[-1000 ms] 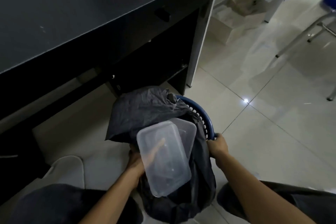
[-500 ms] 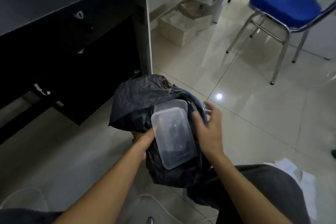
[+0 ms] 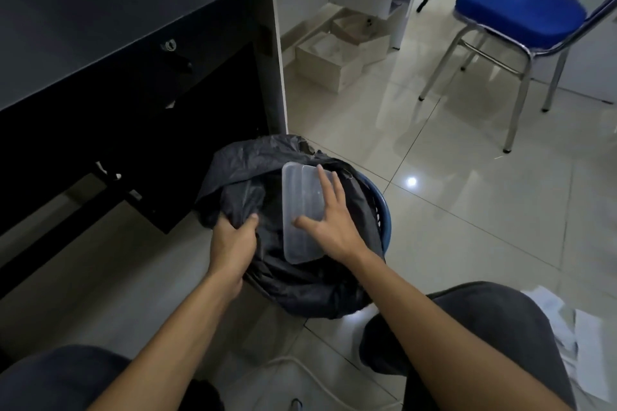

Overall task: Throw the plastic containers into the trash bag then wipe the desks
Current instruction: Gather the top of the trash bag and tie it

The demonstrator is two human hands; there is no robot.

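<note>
A black trash bag [image 3: 300, 280] lines a blue round bin [image 3: 384, 213] on the floor beside the black desk [image 3: 127, 10]. Two clear plastic containers [image 3: 300, 210], stacked, stick out of the bag's mouth, tilted on edge. My right hand [image 3: 330, 223] lies flat on the containers with fingers spread, thumb on the near face. My left hand [image 3: 233, 240] grips a fold of the bag's left rim. How deep the containers reach into the bag is hidden.
A blue padded chair [image 3: 514, 13] on metal legs stands at the right rear. Cardboard boxes [image 3: 334, 60] sit by the desk's side panel. White papers [image 3: 567, 327] lie on the tiles at my right knee. A white cable [image 3: 300, 367] runs between my knees.
My left hand let go of the containers and took hold of the bag's rim. My right hand left the bin's rim and came onto the containers, which sit lower in the bag.
</note>
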